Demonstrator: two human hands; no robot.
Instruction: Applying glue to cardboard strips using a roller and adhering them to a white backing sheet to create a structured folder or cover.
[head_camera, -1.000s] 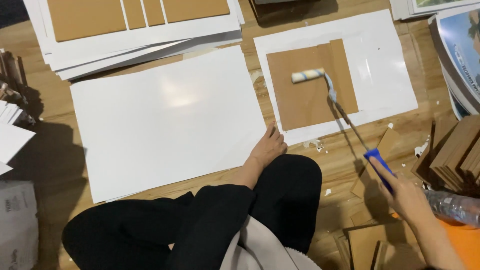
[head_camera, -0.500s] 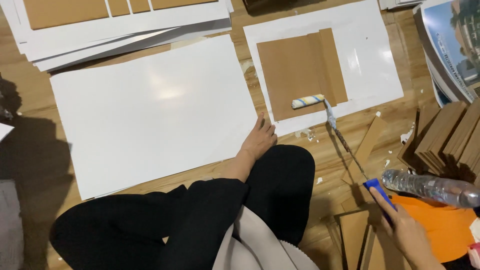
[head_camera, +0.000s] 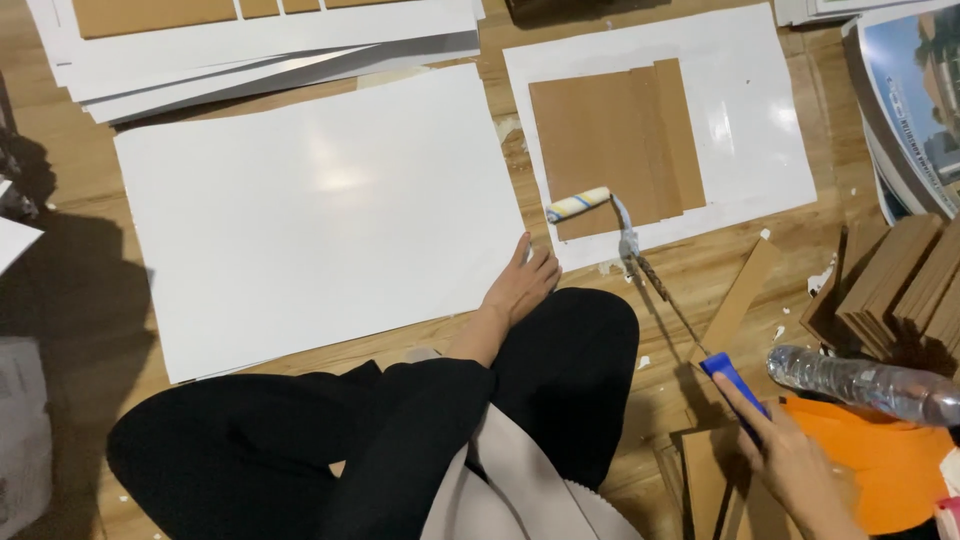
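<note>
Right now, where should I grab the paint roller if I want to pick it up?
Grab the paint roller by its blue handle, coming from the lower right, where the right hand holds it. The thin metal rod slants down to that end, and the roller head rests on the brown cardboard, likely sticky.

A large blank white sheet (head_camera: 320, 215) lies flat on the wooden floor (head_camera: 70, 180), filling the middle left of the view. Beyond it, along the far edge, a fanned stack of white sheets (head_camera: 270, 50) carries brown cardboard panels on top. At the right edge, a pile of glossy printed posters (head_camera: 915, 110) curls over itself. Below that, a stack of brown cardboard strips (head_camera: 900, 285) sits tilted, and one loose strip (head_camera: 738, 300) lies slanted just beside it. A clear plastic bottle (head_camera: 865, 382) lies on its side over an orange sheet (head_camera: 885, 470) near the right corner. White scraps dot the floor.
</note>
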